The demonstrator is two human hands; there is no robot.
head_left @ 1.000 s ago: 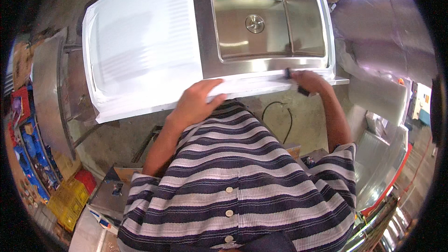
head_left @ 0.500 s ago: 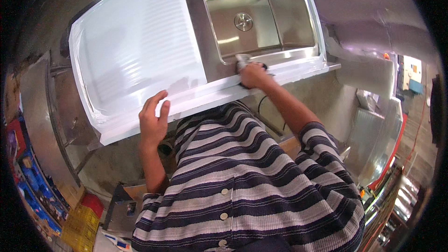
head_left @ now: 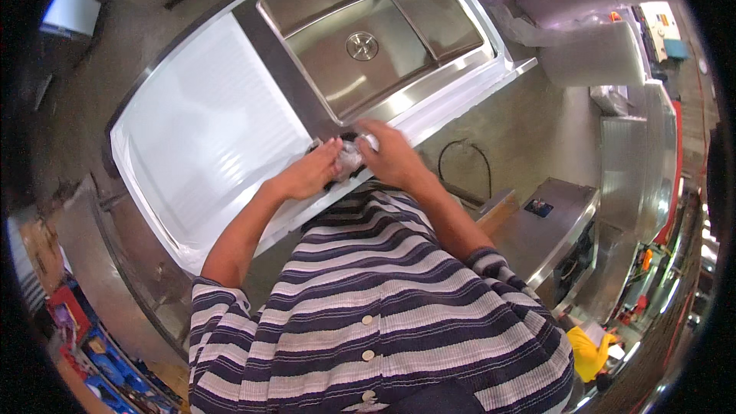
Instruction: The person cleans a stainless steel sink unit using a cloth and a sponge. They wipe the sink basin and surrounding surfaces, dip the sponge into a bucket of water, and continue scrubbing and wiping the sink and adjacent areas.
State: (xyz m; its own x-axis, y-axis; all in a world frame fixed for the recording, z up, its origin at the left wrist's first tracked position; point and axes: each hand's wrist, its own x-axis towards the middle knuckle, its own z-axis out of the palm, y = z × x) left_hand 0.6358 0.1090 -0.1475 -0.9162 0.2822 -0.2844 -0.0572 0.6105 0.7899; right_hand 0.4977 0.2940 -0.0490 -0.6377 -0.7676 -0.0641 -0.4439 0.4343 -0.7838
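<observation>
Close to my body, my left hand [head_left: 310, 171] and my right hand [head_left: 395, 156] meet over the near rim of a steel sink unit [head_left: 280, 69]. A crumpled grey-white and black wad [head_left: 350, 158], like a rag, is between them; its exact kind does not show. The fingers of my left hand lie together against one side of it. My right hand grips the other side, slightly blurred. Left of the steel bowl [head_left: 383, 84], a ribbed drainboard lies under white film [head_left: 207, 115]. A round drain strainer [head_left: 362, 47] sits in the bowl.
A black cable [head_left: 487, 165] loops below the sink's near edge. To the right stand a steel cabinet [head_left: 571, 207] and wrapped sheet panels [head_left: 625, 153]. Bubble wrap [head_left: 590, 54] bulges at the far right. Blue and red items [head_left: 100, 345] fill the lower left.
My right hand has come left and nearer with the wad. My left hand has moved right to meet it. The whole view has turned, so the sink appears more tilted.
</observation>
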